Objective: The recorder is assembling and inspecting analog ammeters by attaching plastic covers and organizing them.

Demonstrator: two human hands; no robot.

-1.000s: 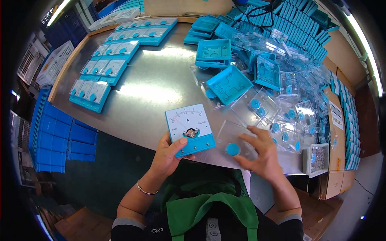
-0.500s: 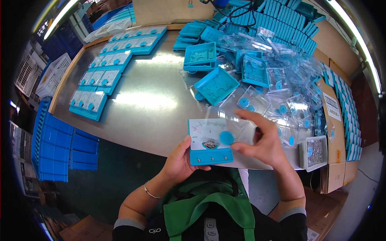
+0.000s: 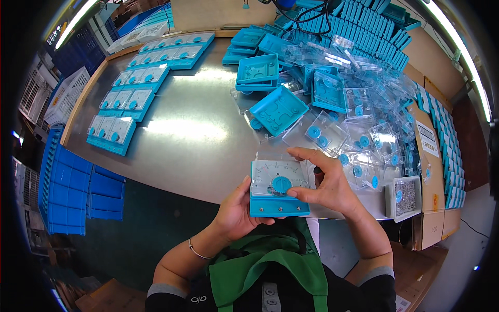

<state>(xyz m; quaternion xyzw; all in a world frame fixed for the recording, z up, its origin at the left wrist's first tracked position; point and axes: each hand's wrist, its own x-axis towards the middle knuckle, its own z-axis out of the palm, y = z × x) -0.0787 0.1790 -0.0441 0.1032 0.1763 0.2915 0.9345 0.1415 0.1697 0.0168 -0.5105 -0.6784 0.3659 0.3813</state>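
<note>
In front of me, my left hand (image 3: 235, 209) grips the left side and underside of a teal dial meter (image 3: 279, 207) with a white scale face and several small screws along its front strip. Over that face lies a clear plastic cover (image 3: 270, 156) bearing a round blue knob (image 3: 281, 185). My right hand (image 3: 332, 186) pinches the cover between fingers and thumb, the thumb beside the knob. The cover's far edge stands out beyond the meter, so it looks slightly off its base; whether it touches all round, I cannot tell.
Finished-looking meters (image 3: 112, 130) stand in rows on the table's left. Teal cases (image 3: 279, 111) and a heap of clear covers (image 3: 327, 130) fill the right. A white tray of small metal parts (image 3: 404, 198) sits near a cardboard box (image 3: 431, 192). Blue crates (image 3: 65, 182) stand left.
The clear cover has come from tilted at the right to over the meter's face. My right hand moved left and closer with it; the meter shifted slightly right.
</note>
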